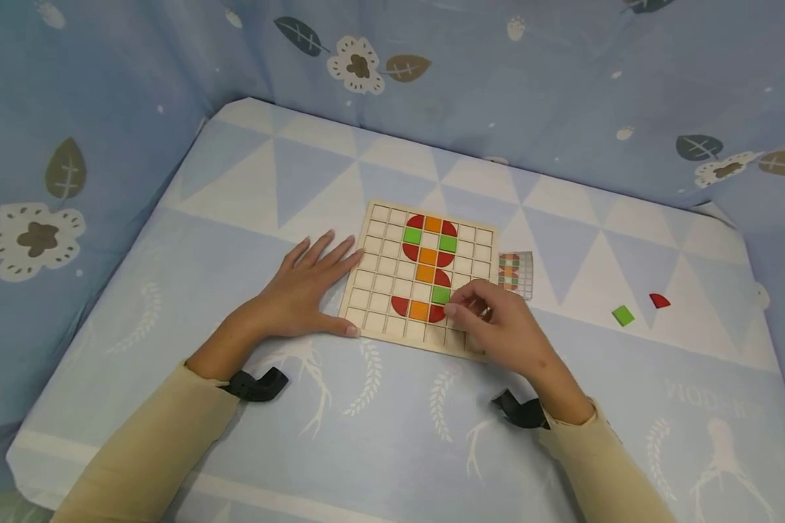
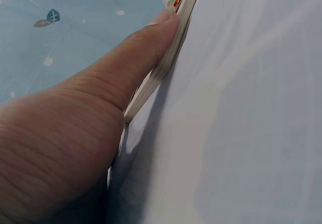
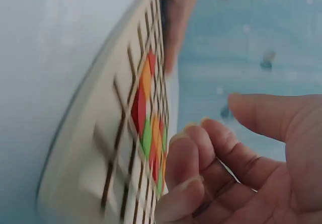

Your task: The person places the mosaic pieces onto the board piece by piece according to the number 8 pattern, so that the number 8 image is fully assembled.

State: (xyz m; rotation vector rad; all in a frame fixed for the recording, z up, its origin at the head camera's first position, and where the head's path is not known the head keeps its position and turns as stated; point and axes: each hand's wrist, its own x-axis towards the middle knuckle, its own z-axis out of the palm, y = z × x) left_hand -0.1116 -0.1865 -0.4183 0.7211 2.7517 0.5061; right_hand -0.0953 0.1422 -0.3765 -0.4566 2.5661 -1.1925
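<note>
A wooden grid board (image 1: 366, 298) lies on the table, its cells partly filled with red, orange and green flat pieces. My left hand (image 1: 301, 290) rests at its left side with spread fingers. The left thumb touches the near left corner, and a fingertip reaches the left edge. Over the board's right part is my right hand (image 1: 504, 327), fingers loosely bent beside a red quarter-circle piece (image 1: 436, 314) and a green square (image 1: 441, 294). In the right wrist view the thumb stands apart from the fingers (image 3: 183, 163), with no piece visible between them.
A small pattern card (image 1: 525, 274) lies against the board's right side, partly covered by the right hand. Farther right on the table (image 1: 340, 436) are a loose green square (image 1: 624, 315) and a red quarter-circle (image 1: 660, 301). Patterned fabric (image 1: 464, 80) surrounds the table's far edge.
</note>
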